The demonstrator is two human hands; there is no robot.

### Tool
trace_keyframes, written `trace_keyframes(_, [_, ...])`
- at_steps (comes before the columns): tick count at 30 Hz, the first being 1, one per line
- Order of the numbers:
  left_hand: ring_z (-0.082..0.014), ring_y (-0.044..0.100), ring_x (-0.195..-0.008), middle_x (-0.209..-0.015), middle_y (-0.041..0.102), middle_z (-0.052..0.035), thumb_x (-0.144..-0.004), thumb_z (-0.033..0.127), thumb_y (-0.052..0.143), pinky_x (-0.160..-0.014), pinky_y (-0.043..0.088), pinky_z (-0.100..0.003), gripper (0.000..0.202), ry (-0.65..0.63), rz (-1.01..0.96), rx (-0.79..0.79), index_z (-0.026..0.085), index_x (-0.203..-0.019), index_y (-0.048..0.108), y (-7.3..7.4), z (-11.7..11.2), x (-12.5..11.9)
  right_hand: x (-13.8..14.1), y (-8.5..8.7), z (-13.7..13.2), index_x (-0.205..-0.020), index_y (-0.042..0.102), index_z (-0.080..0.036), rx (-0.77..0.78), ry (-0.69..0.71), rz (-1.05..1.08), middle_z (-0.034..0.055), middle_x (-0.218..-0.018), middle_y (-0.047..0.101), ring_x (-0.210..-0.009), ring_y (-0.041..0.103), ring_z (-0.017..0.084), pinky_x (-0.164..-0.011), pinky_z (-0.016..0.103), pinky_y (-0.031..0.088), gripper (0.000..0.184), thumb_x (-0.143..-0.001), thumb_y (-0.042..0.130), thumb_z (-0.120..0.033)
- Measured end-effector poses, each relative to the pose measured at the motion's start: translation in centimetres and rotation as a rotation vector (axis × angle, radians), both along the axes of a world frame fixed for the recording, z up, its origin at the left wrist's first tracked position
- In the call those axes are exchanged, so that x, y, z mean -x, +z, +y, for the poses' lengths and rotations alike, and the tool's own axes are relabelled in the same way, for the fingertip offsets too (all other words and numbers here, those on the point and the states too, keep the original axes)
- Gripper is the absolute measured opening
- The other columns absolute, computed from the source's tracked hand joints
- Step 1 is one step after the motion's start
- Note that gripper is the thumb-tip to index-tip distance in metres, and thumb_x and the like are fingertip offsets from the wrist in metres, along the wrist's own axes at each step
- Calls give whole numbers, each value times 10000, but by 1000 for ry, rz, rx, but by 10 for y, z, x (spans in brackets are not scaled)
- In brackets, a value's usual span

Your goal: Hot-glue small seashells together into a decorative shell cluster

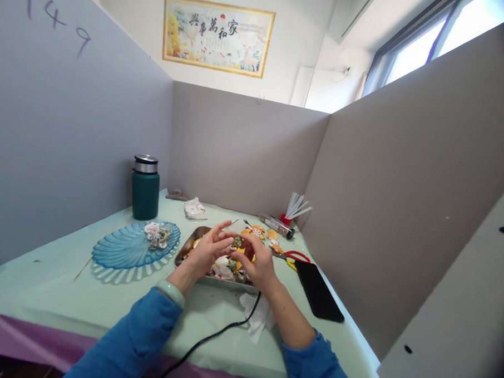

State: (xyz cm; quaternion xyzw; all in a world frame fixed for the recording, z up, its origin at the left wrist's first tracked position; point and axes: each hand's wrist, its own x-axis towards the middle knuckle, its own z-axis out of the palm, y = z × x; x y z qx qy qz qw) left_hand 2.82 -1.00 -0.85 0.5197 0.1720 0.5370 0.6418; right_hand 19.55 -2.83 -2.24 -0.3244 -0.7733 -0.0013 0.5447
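A small greenish, rough shell (237, 241) is held between the fingertips of both hands, above a metal tray (231, 285). My left hand (210, 251) has its fingers stretched forward, their tips at the shell's left side. My right hand (257, 261) curves thumb and forefinger around the right side. Loose white, orange and yellow shells (224, 270) fill the tray below, partly hidden by my hands. A thin white stick (234, 221) shows just beyond my left fingers; whether they hold it I cannot tell.
Left stands a blue scalloped plate (120, 244) with a shell cluster (157, 235), near a green flask (145, 192). Right are scissors (294, 258), a black phone (319, 292), a clear tube (277, 226) and white sticks (295, 206). A black cable (212, 336) crosses the front beside crumpled tissue (258, 317).
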Motion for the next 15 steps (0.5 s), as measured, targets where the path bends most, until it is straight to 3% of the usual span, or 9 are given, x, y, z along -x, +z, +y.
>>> trace_keyframes(5, [-197, 618, -913, -1066, 617, -85, -676, 224, 748, -817, 493, -371, 625, 13, 16, -40, 212, -1247, 495, 2, -2, -2, 0, 1, 0, -1124, 576, -196, -49, -15, 0, 84, -990, 639, -759, 607, 163, -679, 291, 512, 244, -891, 517, -236])
trace_keyframes(15, [-184, 625, -893, -995, 650, -78, -651, 189, 765, -823, 480, -338, 651, 79, 56, -69, 167, -1234, 476, 1, 2, -2, -1, 1, 0, -1114, 572, -188, -51, 3, -20, 94, -1003, 630, -868, 604, 193, -745, 318, 505, 231, -891, 521, -221])
